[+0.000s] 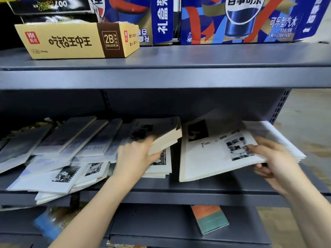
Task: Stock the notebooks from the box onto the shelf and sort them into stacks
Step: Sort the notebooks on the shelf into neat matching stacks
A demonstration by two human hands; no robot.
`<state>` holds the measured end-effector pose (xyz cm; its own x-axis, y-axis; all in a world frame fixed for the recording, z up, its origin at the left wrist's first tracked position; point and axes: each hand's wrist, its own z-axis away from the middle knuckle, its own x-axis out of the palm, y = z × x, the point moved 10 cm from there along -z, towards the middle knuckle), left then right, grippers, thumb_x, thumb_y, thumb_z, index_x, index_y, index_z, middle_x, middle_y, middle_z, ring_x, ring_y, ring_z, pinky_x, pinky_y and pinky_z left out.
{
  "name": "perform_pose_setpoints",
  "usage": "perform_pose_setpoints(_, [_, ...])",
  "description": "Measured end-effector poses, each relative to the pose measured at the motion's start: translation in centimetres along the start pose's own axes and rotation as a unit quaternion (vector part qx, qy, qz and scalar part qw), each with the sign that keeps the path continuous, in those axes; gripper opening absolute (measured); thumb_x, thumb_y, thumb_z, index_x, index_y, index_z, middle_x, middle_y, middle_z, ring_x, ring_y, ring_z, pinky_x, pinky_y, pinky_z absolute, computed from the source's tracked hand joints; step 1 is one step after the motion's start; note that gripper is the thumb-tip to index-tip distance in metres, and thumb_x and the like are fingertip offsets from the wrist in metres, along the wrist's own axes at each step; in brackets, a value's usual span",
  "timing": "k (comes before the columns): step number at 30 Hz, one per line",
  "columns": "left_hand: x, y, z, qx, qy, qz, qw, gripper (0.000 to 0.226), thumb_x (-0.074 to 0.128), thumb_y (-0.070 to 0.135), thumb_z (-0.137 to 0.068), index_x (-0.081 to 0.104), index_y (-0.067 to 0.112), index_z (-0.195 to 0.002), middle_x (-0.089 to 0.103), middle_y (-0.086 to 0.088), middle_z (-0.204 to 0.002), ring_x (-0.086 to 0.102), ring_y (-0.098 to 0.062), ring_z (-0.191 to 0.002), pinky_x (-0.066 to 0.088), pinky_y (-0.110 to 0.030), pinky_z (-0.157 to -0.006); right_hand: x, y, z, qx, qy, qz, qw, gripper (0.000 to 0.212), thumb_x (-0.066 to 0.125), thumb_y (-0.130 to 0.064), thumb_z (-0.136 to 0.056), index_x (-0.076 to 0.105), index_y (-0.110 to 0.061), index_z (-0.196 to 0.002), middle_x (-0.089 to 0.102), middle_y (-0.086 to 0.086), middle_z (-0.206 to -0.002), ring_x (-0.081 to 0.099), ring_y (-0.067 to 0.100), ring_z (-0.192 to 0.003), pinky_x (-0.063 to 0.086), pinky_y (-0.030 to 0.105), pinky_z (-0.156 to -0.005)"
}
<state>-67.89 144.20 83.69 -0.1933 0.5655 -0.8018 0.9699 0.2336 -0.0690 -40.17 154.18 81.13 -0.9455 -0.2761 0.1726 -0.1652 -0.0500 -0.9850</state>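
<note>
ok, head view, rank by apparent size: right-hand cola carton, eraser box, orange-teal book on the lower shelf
1. cola carton, even though the frame crops it
2. eraser box
3. orange-teal book

Upper shelf (197,56) brightly lit from above, faint sheen; recess beneath in deep shadow. Motion blur smears left hand (136,156), right hand (275,158), notebooks (206,158). Wide-angle bowing at edges; focus soft throughout.

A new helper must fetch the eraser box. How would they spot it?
On the grey rack's top shelf, look left of the blue cola cartons. The eraser box is yellow, unlike the black boxes behind it, with a brown band reading 2B ERASER.
</note>
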Motion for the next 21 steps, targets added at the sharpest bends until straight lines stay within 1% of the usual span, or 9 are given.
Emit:
perform_pose_setpoints(2, [-0.1,0.9,0.5,0.009,0.013,-0.006,1.000,0.049,0.085,0.048,-0.045,0.070,0.026,-0.086,0.054,0.001,-0.042,0.053,-0.023,-0.033,0.024,-0.019,-0.039,-2.6,-0.7,0.4,0.003,0.008,-0.041,0.999,0.027,0.037,0.002,-0.091,0.052,-0.013,-0.074,0.033,-0.002,-0.036,0.014,0.002,-0.025,0.012,0.006,-0.035])
perform_pose_setpoints(3, [0.0,1.5,0.9,0.013,0.017,0.009,1.000,0.051,0.085,0.046,-0.044,0.070,0.025,-0.087,0.057,0.001,-0.045,0.052,-0.021,-0.033,0.023,-0.019,-0.038,-3.6,-0.9,0.5,0.010,0.005,-0.068,0.998,0.026,0.039,-0.001,-0.090,0.050,-0.015,-0.071,0.030,-0.002,-0.036,0.008,0.003,-0.028,0.013,0.004,-0.032])
perform_pose_setpoints(5, [0.8,2.5,2.0,0.017,0.013,0.041,0.999,0.059,0.086,0.044,-0.042,0.066,0.027,-0.094,0.066,0.006,-0.061,0.057,-0.018,-0.040,0.025,-0.019,-0.036,-5.3,-0.6,0.4,0.025,0.007,-0.111,0.994,0.018,0.045,-0.008,-0.084,0.044,-0.015,-0.067,0.026,-0.003,-0.037,0.002,0.006,-0.032,0.015,0.004,-0.027])
perform_pose_setpoints(8, [2.3,3.6,3.6,0.018,-0.006,0.077,0.997,0.070,0.088,0.039,-0.040,0.054,0.028,-0.101,0.072,0.006,-0.086,0.065,-0.014,-0.054,0.035,-0.020,-0.034,-6.6,0.4,0.1,0.038,0.022,-0.130,0.991,0.019,0.045,-0.010,-0.084,0.039,-0.017,-0.067,0.027,-0.005,-0.038,0.011,0.001,-0.025,0.016,0.007,-0.024])
perform_pose_setpoints(10, [2.5,4.2,4.0,0.017,-0.001,0.083,0.996,0.070,0.088,0.036,-0.037,0.056,0.026,-0.099,0.072,0.002,-0.090,0.066,-0.013,-0.056,0.036,-0.020,-0.034,-6.0,0.8,0.1,0.041,0.013,-0.150,0.988,0.017,0.046,-0.009,-0.081,0.041,-0.020,-0.068,0.029,-0.006,-0.039,0.008,0.001,-0.029,0.013,0.008,-0.026])
perform_pose_setpoints(12, [2.4,5.2,4.4,0.038,0.006,0.065,0.997,0.071,0.090,0.039,-0.035,0.060,0.022,-0.096,0.072,-0.001,-0.091,0.068,-0.014,-0.062,0.039,-0.021,-0.035,-4.6,1.5,0.0,0.054,0.010,-0.174,0.983,0.025,0.040,-0.005,-0.087,0.040,-0.020,-0.067,0.032,-0.008,-0.040,0.010,0.001,-0.028,0.011,0.009,-0.027])
perform_pose_setpoints(15, [3.0,6.4,5.2,0.059,-0.016,0.037,0.997,0.068,0.090,0.044,-0.035,0.066,0.021,-0.095,0.070,-0.004,-0.097,0.070,-0.017,-0.080,0.048,-0.024,-0.044,-1.5,3.3,-0.6,0.092,-0.012,-0.216,0.972,0.022,0.041,-0.005,-0.086,0.038,-0.018,-0.067,0.031,-0.005,-0.039,0.015,0.000,-0.026,0.010,0.011,-0.027])
perform_pose_setpoints(18, [3.1,6.5,5.9,0.055,-0.013,0.042,0.998,0.061,0.088,0.038,-0.040,0.069,0.019,-0.096,0.067,-0.001,-0.098,0.067,-0.018,-0.084,0.049,-0.023,-0.054,1.6,5.0,-1.4,0.117,-0.035,-0.236,0.964,0.026,0.038,-0.002,-0.091,0.037,-0.016,-0.069,0.032,-0.004,-0.039,0.023,0.001,-0.025,0.009,0.011,-0.031])
perform_pose_setpoints(21, [3.1,6.3,6.7,0.066,0.001,0.050,0.997,0.061,0.083,0.029,-0.047,0.066,0.017,-0.104,0.062,-0.001,-0.090,0.060,-0.023,-0.083,0.044,-0.031,-0.080,4.3,6.7,-2.1,0.138,-0.044,-0.224,0.964,0.023,0.038,0.000,-0.094,0.041,-0.015,-0.077,0.037,-0.005,-0.045,0.025,0.003,-0.028,0.013,0.012,-0.031])
